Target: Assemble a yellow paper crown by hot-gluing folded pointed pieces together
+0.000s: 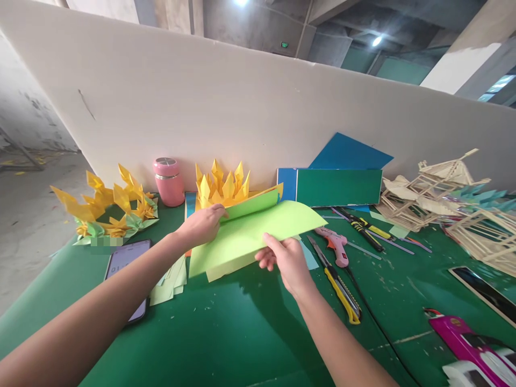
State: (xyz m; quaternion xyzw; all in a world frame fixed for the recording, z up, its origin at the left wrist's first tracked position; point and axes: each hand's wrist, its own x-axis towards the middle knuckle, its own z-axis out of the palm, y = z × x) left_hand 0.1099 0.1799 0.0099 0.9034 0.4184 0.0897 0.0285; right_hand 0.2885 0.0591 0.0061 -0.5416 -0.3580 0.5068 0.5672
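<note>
A light green sheet of paper (242, 242) is raised above the table, its right corner lifted. My right hand (284, 260) pinches its near edge between thumb and fingers. At the far left part of the sheets, my left hand (205, 223) has its fingers closed on the edge of a second, darker green sheet (253, 205); its fingertips are partly hidden. Below lie more papers, orange and blue at the edges. Right behind stands an orange folded-paper crown (223, 183). Small pale green paper pieces (171, 282) lie under my left forearm.
A phone (129, 252), a pink flask (168, 183) and a paper flower wreath (113, 207) stand left. To the right lie a pink glue gun (336, 244), a yellow utility knife (338, 290), cutters (363, 228) and wooden stick models (423, 193). A pale board closes off the back.
</note>
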